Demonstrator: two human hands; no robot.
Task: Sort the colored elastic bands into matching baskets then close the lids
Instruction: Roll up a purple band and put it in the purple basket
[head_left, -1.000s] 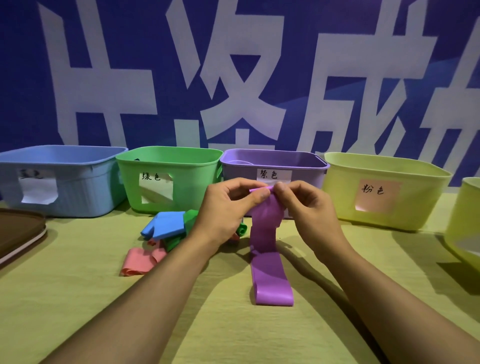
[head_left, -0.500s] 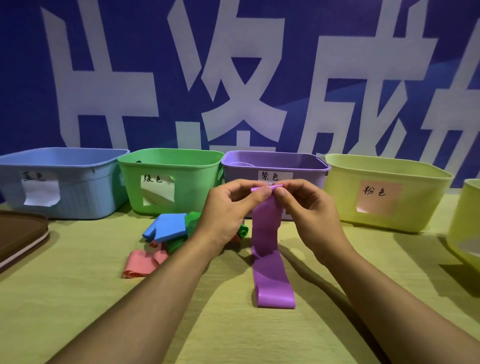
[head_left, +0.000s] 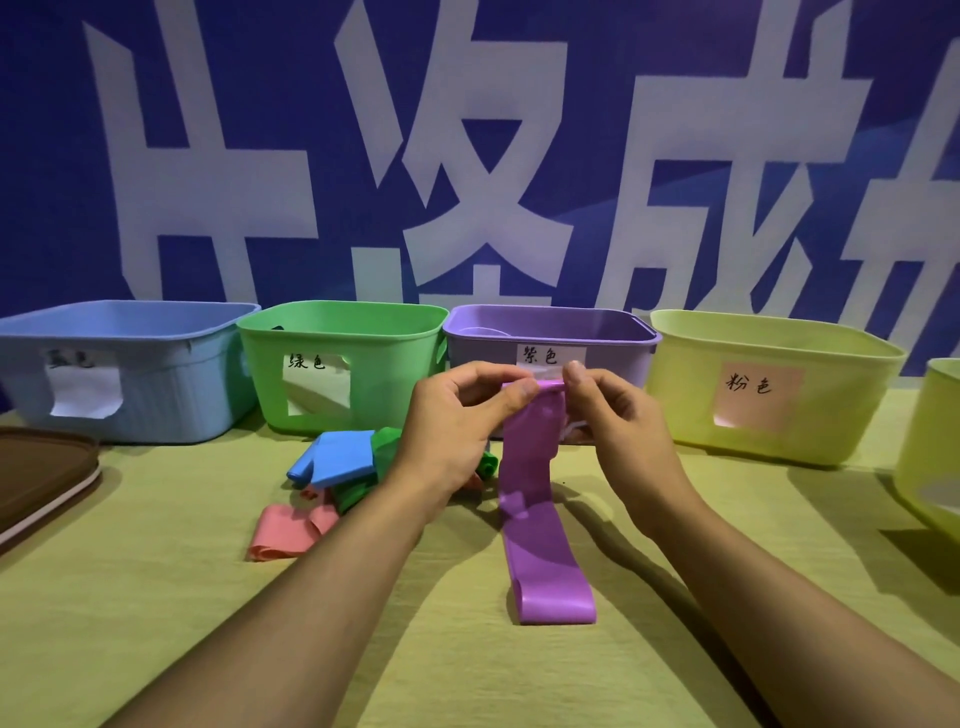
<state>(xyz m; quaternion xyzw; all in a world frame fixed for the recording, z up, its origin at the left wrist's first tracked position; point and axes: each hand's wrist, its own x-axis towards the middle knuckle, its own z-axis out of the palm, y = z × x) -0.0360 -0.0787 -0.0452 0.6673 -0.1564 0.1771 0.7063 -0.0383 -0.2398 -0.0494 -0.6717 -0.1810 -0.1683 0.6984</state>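
A long purple elastic band (head_left: 535, 525) hangs from both hands, its lower loop lying on the yellow-green table. My left hand (head_left: 457, 431) and my right hand (head_left: 618, 421) pinch its top edge side by side, just in front of the purple basket (head_left: 613, 343). Left of my left wrist lies a pile of bands: a blue band (head_left: 337, 457), a green band (head_left: 384, 444) and a pink band (head_left: 288, 530). Part of the pile is hidden behind my left hand.
Open baskets stand in a row along the back: blue basket (head_left: 156, 332), green basket (head_left: 363, 332), then a yellow-green basket (head_left: 831, 374) with a pink label, and another yellow-green basket (head_left: 935, 441) at the right edge. A brown lid (head_left: 36, 473) lies at far left.
Both hands have lifted the purple band's top edge slightly higher, towards the purple basket. The pile has not moved.
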